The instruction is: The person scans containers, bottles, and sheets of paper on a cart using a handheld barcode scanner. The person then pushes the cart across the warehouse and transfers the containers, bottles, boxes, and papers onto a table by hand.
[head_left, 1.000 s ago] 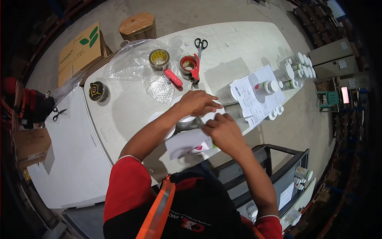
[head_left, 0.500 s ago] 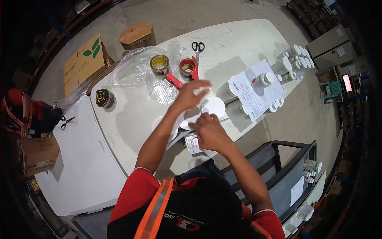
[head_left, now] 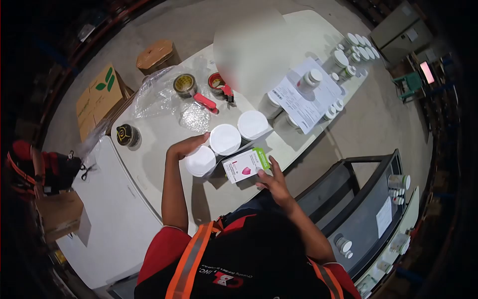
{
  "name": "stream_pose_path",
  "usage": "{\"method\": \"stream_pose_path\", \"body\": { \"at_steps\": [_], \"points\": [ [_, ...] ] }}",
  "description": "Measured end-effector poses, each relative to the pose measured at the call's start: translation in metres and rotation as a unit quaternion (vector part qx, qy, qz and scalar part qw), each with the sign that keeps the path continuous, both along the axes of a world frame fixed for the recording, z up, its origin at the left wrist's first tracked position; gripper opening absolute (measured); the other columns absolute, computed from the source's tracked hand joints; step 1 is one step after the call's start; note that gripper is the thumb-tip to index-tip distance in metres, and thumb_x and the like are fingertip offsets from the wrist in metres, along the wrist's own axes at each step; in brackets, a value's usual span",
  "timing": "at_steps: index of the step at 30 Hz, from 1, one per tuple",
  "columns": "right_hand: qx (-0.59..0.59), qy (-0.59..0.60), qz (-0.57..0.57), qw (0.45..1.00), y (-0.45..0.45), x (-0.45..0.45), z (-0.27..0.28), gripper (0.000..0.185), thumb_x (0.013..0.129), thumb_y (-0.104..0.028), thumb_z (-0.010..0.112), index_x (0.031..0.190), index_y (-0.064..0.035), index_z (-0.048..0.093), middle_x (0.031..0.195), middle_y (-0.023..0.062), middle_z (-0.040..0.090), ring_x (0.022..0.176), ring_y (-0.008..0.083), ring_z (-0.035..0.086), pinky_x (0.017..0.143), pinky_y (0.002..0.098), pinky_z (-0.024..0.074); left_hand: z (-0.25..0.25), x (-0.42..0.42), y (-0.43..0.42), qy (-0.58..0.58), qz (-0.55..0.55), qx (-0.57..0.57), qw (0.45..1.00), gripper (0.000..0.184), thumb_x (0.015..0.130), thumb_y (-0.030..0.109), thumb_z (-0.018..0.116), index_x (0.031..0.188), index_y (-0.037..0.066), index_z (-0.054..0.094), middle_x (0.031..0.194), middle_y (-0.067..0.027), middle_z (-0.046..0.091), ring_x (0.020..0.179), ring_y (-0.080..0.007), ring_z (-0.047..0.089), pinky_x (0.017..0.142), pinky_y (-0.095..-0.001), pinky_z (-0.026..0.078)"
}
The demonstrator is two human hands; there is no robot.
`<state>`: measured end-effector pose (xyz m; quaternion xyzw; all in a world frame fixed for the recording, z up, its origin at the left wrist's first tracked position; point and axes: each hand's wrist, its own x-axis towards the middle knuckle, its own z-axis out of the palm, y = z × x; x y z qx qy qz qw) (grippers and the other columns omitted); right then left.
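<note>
Three canisters with white lids stand in a slanting row on the table, a near one (head_left: 200,161), a middle one (head_left: 225,139) and a far one (head_left: 253,124). My left hand (head_left: 187,147) lies against the near and middle canisters, fingers stretched along their far side. In my right hand (head_left: 275,185) is a small white box (head_left: 244,167) with a pink print, gripped at its right end. A green-and-white part (head_left: 261,156) shows at that end; whether it belongs to a second box I cannot tell. The box is tilted beside the canisters.
Tape rolls (head_left: 185,84), a red-handled tape dispenser (head_left: 205,102) and bubble wrap (head_left: 154,99) lie beyond. A printed sheet (head_left: 311,107) rests over bottles at right, a bottle (head_left: 311,79) on top. More bottles (head_left: 356,50) stand behind. A co-worker (head_left: 42,167) is at left.
My left hand has drawn back from above the canisters to their left side. My right hand has left the lids and lifted the small box beside them. The view has shifted.
</note>
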<state>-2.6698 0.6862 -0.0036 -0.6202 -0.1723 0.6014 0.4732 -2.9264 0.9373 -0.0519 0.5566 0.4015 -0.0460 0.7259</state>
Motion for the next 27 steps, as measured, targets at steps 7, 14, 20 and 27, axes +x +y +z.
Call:
{"method": "stream_pose_path", "body": {
  "at_steps": [7,14,20,27],
  "points": [
    [0.0,0.053,0.009,0.999,0.025,-0.004,-0.025,0.077,0.095,-0.033,0.069,0.156,-0.0127,0.028,0.146,0.0082,0.043,0.126,0.023,0.05,0.1,0.0413,0.0456,-0.026,-0.013,-0.028,0.037,0.196,-0.037,0.979,0.091,0.096,0.074,0.037,0.157,0.006,0.029,0.16,-0.0275,0.026,0.146,-0.0324,0.034,0.115,-0.0405,0.033],
    [0.024,0.075,-0.056,0.995,0.012,0.002,-0.029,0.087,0.094,-0.038,0.069,0.159,-0.0105,0.019,0.157,0.0198,0.028,0.136,0.0299,0.044,0.106,0.0467,0.0429,0.018,0.015,-0.003,0.136,0.134,0.246,0.95,0.078,0.102,0.063,0.036,0.151,0.002,0.04,0.153,-0.0238,0.042,0.142,-0.0339,0.04,0.116,-0.0417,0.032],
    [-0.022,0.047,-0.054,0.997,-0.084,0.033,-0.045,0.055,0.094,-0.029,0.066,0.142,-0.0079,0.052,0.123,0.0075,0.063,0.113,0.018,0.057,0.089,0.0366,0.0499,0.061,0.178,0.003,-0.029,-0.117,0.492,0.862,0.056,0.105,0.04,0.047,0.138,-0.004,0.053,0.135,-0.0254,0.058,0.129,-0.0375,0.052,0.111,-0.0398,0.038],
    [-0.061,-0.313,-0.388,0.865,-0.319,0.137,-0.03,0.032,0.092,-0.016,0.069,0.121,-0.0045,0.063,0.105,0.009,0.069,0.099,0.0144,0.064,0.088,0.0325,0.0525,0.025,0.208,0.006,-0.045,-0.202,0.46,0.863,0.063,0.106,0.051,0.035,0.104,-0.003,0.067,0.095,-0.0189,0.065,0.092,-0.033,0.059,0.088,-0.0422,0.044]
  ]
}}
